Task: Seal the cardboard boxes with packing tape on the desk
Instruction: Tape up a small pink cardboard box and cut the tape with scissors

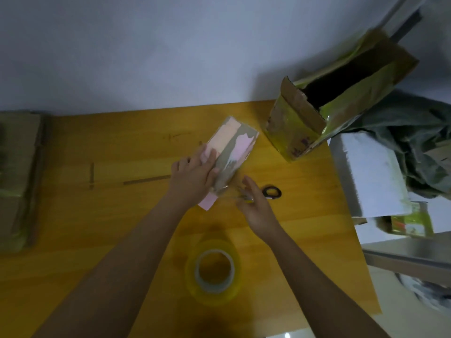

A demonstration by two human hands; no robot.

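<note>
No writing is readable on the small box (228, 154) lying mid-tabletop (97, 215), where your left hand (195, 176) presses flat with fingers straight and your right hand (253, 206) pinches scissors (269, 192) beside it.

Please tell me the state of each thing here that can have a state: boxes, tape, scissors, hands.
small pink box: closed, lying flat, tape along its seam
large box: open, flaps up
tape roll: lying flat, untouched
scissors: on the desk, partly hidden
left hand: pressing flat on the small pink box
right hand: fingers relaxed; any grip unclear
</note>
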